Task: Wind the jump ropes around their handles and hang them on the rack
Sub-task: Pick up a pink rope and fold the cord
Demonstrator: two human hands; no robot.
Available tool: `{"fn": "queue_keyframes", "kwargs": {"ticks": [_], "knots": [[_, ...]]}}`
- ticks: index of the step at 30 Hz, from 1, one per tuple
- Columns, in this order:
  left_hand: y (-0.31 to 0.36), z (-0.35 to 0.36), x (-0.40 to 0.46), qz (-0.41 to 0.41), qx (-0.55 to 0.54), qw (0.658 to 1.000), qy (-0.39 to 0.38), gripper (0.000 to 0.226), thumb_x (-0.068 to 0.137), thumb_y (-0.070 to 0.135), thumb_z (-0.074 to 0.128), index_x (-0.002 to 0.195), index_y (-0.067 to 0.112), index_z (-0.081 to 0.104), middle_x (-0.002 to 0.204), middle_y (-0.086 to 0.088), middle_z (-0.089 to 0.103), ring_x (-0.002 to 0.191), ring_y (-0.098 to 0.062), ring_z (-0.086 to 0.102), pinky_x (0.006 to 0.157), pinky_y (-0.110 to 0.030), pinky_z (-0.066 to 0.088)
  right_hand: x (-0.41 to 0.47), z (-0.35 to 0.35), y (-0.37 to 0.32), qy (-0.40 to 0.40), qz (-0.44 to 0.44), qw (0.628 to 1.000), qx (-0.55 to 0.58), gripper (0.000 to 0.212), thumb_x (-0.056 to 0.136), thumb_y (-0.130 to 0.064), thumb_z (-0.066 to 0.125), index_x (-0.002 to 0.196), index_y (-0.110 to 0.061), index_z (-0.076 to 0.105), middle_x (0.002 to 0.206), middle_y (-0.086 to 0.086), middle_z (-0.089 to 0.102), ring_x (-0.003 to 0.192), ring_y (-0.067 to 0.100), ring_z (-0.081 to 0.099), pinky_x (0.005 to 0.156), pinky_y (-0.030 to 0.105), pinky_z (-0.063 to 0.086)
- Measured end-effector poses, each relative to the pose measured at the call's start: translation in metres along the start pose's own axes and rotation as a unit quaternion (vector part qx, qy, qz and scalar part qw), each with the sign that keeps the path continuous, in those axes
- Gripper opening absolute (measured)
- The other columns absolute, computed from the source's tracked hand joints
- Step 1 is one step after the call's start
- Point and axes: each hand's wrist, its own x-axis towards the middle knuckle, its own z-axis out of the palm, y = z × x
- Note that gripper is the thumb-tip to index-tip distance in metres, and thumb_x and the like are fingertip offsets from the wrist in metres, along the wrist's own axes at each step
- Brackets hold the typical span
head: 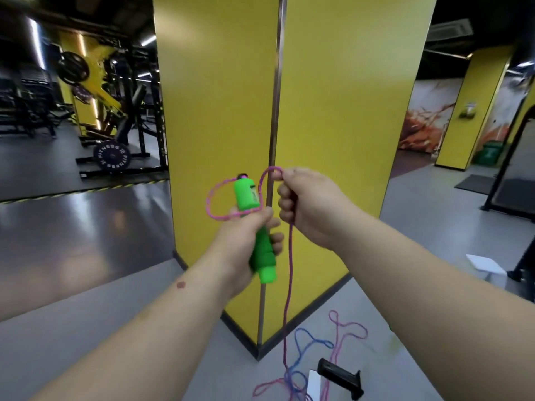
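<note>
- One loop of purple-pink rope (209, 198) stands out beside the green handles (254, 224), which my left hand (246, 241) grips around the middle, fingers curled tight on the foam and the capped end pointing up.
- My right hand (307, 204) is just beside them, fingers closed on the rope where it bends over my knuckles; from that fist the rope drops straight to the floor (86, 285).
- Most of the rope's length lies slack on the floor at the foot of the yellow pillar (333, 111), near its corner, tangled there with a blue rope (307, 340).
- A black handle (338, 377) lies on the floor by the bottom edge of the view, beside the tangle; I cannot tell which rope it belongs to.
- By my reckoning the winding has barely started, with almost the whole rope yet to go on.
- The next move calls for carrying the held bend around the handles while my left hand pins the first loop, keeping steady tension so the turns sit snug.
- Slack coming up off the floor may drag the blue rope along and need freeing.
- No rack is in view.
</note>
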Motion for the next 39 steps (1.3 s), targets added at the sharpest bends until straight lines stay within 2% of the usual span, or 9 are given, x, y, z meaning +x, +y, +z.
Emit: {"fn": "queue_keyframes", "kwargs": {"ticks": [5,8,10,15,19,23,29,34,39], "knots": [[0.007,0.023,-0.013,0.03,-0.008,0.998,-0.058,0.011,0.099,0.007,0.06,0.109,0.008,0.057,0.074,-0.008,0.066,0.055,-0.013,0.057,0.05,-0.025,0.049,0.001,-0.002,-0.016,0.031,-0.039,0.998,-0.04,0.024,0.104,-0.031,0.049,0.107,-0.013,0.065,0.081,0.003,0.061,0.067,0.016,0.054,0.063,0.03,0.046],[0.044,0.022,-0.006,0.071,0.026,0.997,0.0,0.013,0.099,0.006,0.059,0.086,0.006,0.062,0.067,-0.006,0.062,0.052,-0.013,0.057,0.048,-0.025,0.05,-0.026,-0.011,0.0,-0.087,0.135,0.987,-0.021,0.048,0.101,-0.057,0.036,0.103,-0.016,0.061,0.073,0.001,0.063,0.064,0.017,0.06,0.068,0.034,0.047],[0.064,0.012,0.004,0.123,0.087,0.987,0.064,0.01,0.097,0.005,0.059,0.087,0.004,0.062,0.071,-0.009,0.065,0.053,-0.013,0.06,0.05,-0.027,0.052,-0.045,-0.016,0.005,-0.149,0.198,0.967,-0.052,0.05,0.103,-0.052,0.031,0.101,-0.012,0.062,0.069,0.005,0.057,0.065,0.024,0.058,0.071,0.037,0.047],[0.055,0.004,-0.006,0.069,0.122,0.987,0.073,0.007,0.096,0.005,0.06,0.103,0.004,0.059,0.098,-0.018,0.069,0.062,-0.02,0.069,0.057,-0.032,0.058,-0.044,-0.008,-0.028,-0.051,0.059,0.996,-0.038,0.02,0.103,-0.022,0.039,0.093,-0.013,0.054,0.06,-0.001,0.034,0.051,0.013,0.027,0.051,0.028,0.02],[0.032,0.035,-0.041,-0.028,0.01,0.996,-0.082,0.007,0.099,0.003,0.056,0.101,0.007,0.061,0.085,-0.015,0.066,0.061,-0.02,0.065,0.055,-0.028,0.057,-0.027,0.008,-0.052,-0.009,-0.052,0.995,-0.086,0.023,0.106,-0.019,0.041,0.101,-0.011,0.062,0.066,0.0,0.052,0.054,0.012,0.045,0.051,0.025,0.038],[0.042,0.042,-0.042,-0.019,-0.035,0.996,-0.074,0.001,0.099,0.004,0.059,0.098,0.004,0.058,0.071,-0.009,0.062,0.054,-0.015,0.059,0.049,-0.025,0.052,-0.023,0.003,-0.054,0.046,-0.076,0.982,-0.169,0.021,0.103,-0.028,0.05,0.1,-0.016,0.067,0.078,-0.001,0.062,0.069,0.014,0.053,0.068,0.03,0.045],[0.081,0.028,-0.029,-0.004,-0.077,0.997,0.022,0.018,0.1,0.008,0.059,0.082,0.003,0.061,0.06,-0.007,0.065,0.043,-0.011,0.06,0.043,-0.02,0.051,-0.065,-0.001,-0.018,-0.17,0.175,0.966,-0.091,0.036,0.104,-0.044,0.041,0.099,-0.017,0.062,0.079,0.008,0.063,0.075,0.026,0.065,0.085,0.043,0.048],[0.074,0.015,-0.03,0.029,-0.068,0.996,0.045,0.015,0.1,0.01,0.06,0.113,0.003,0.058,0.083,-0.015,0.073,0.05,-0.013,0.065,0.046,-0.024,0.054,-0.058,0.003,-0.042,-0.075,0.037,0.995,-0.061,0.018,0.105,-0.017,0.042,0.097,-0.012,0.057,0.062,0.0,0.033,0.051,0.013,0.029,0.051,0.027,0.026],[0.044,0.039,-0.057,-0.005,-0.024,0.996,-0.091,0.01,0.098,0.003,0.057,0.107,0.007,0.06,0.071,-0.009,0.069,0.056,-0.018,0.063,0.053,-0.027,0.055,-0.037,0.018,-0.072,-0.015,-0.081,0.991,-0.103,0.024,0.106,-0.018,0.041,0.107,-0.01,0.063,0.068,0.0,0.045,0.055,0.012,0.04,0.051,0.025,0.033]]}}
